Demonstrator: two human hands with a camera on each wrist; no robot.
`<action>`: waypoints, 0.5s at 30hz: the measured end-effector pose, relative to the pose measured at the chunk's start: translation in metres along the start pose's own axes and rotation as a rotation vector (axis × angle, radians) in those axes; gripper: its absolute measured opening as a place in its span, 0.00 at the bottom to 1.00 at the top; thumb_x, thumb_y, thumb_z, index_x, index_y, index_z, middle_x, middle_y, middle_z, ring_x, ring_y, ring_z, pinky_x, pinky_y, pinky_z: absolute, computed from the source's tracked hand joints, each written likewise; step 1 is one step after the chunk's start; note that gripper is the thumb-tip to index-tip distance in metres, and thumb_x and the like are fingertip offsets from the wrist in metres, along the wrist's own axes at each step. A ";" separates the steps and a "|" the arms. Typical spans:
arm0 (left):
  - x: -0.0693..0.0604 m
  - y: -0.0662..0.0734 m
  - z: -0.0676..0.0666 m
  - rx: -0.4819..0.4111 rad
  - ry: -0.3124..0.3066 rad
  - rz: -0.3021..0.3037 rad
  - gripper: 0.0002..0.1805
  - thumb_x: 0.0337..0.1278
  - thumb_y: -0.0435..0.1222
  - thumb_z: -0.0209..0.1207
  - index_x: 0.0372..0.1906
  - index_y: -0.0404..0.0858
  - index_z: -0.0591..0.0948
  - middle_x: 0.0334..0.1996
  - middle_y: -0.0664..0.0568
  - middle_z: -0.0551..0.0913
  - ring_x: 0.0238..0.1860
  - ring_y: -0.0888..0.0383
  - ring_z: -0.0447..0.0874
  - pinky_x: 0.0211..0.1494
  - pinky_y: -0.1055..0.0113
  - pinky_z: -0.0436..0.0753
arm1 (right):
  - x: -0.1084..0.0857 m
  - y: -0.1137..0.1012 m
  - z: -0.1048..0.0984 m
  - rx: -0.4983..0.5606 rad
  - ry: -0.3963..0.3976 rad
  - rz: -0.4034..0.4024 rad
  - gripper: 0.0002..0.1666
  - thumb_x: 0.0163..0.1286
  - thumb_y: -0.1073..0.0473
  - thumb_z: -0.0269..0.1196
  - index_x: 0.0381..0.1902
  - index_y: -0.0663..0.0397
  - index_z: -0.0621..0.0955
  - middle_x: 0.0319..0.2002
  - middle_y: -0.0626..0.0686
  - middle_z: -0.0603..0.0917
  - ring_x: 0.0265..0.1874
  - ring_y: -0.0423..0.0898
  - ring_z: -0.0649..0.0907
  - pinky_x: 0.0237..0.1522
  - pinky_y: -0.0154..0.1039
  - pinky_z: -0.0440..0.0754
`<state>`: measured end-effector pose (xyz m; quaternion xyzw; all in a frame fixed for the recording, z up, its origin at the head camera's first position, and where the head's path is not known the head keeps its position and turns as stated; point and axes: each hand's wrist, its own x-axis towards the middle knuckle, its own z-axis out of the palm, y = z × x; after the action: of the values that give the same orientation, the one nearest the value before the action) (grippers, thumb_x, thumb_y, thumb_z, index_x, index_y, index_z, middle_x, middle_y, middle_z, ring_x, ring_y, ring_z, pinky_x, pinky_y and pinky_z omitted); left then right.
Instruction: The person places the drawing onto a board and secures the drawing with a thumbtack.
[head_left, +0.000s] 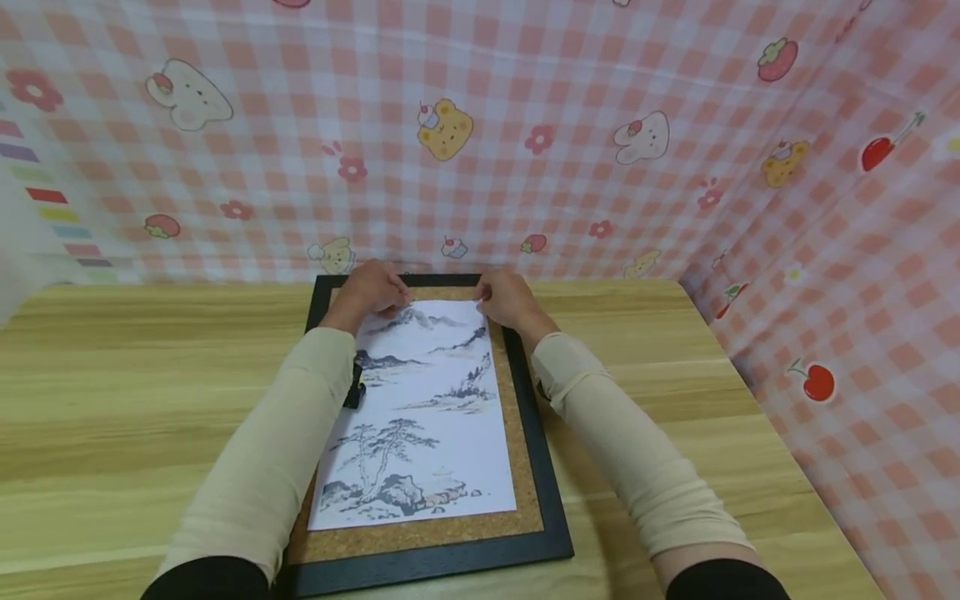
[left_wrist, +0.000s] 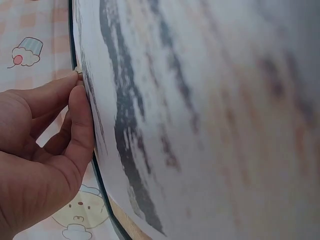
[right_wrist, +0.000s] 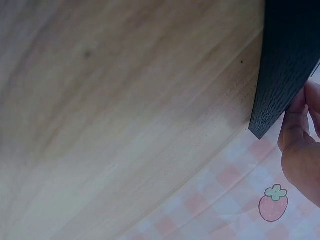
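Note:
A white sheet of paper (head_left: 450, 433) printed with an ink landscape of mountains and trees lies on a cork board (head_left: 525, 467) with a black frame (head_left: 555, 533). At the sheet's top edge, left of its middle, my left hand (head_left: 372, 292) has thumb and forefinger together. In the left wrist view a small tan pin-like thing (left_wrist: 79, 73) shows at those fingertips; its shape is mostly hidden. My right hand (head_left: 510, 302) has curled fingers at the sheet's top right corner and seems to pinch it. The right wrist view hides those fingertips behind the frame.
The board lies on a wooden table (head_left: 652, 400). A pink checked cloth (head_left: 525, 192) with cartoon prints hangs right behind the board's far edge and along the right side. Black straps sit at both wrists, over pale sleeves (head_left: 255, 458).

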<state>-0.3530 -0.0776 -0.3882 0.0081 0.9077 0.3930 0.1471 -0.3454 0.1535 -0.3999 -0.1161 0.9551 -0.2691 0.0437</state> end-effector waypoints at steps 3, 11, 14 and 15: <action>0.001 0.000 -0.001 0.003 0.002 -0.002 0.10 0.65 0.30 0.65 0.47 0.29 0.87 0.67 0.42 0.75 0.33 0.57 0.80 0.39 0.65 0.81 | 0.000 -0.001 -0.001 0.003 0.002 -0.006 0.05 0.68 0.70 0.65 0.41 0.62 0.85 0.42 0.57 0.85 0.40 0.51 0.83 0.43 0.42 0.83; 0.002 -0.006 -0.001 0.019 -0.011 0.052 0.09 0.65 0.30 0.64 0.45 0.28 0.87 0.69 0.40 0.72 0.33 0.58 0.79 0.42 0.64 0.80 | 0.001 -0.002 -0.001 -0.012 0.005 -0.014 0.04 0.68 0.71 0.66 0.40 0.62 0.85 0.41 0.57 0.85 0.39 0.51 0.82 0.42 0.42 0.83; 0.002 -0.006 0.000 0.028 -0.010 0.065 0.08 0.65 0.31 0.64 0.42 0.28 0.87 0.49 0.40 0.85 0.30 0.58 0.78 0.41 0.63 0.79 | 0.000 -0.002 -0.001 -0.015 0.005 -0.011 0.04 0.68 0.70 0.66 0.40 0.62 0.85 0.42 0.57 0.85 0.40 0.51 0.82 0.42 0.42 0.83; 0.002 -0.005 0.000 0.032 -0.011 0.066 0.08 0.65 0.31 0.64 0.41 0.28 0.87 0.42 0.42 0.86 0.30 0.58 0.78 0.41 0.63 0.79 | 0.000 -0.001 -0.001 -0.020 0.005 -0.011 0.04 0.68 0.70 0.66 0.40 0.62 0.85 0.42 0.57 0.85 0.40 0.51 0.82 0.42 0.42 0.82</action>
<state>-0.3540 -0.0809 -0.3924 0.0426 0.9122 0.3832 0.1388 -0.3455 0.1528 -0.3982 -0.1211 0.9572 -0.2601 0.0386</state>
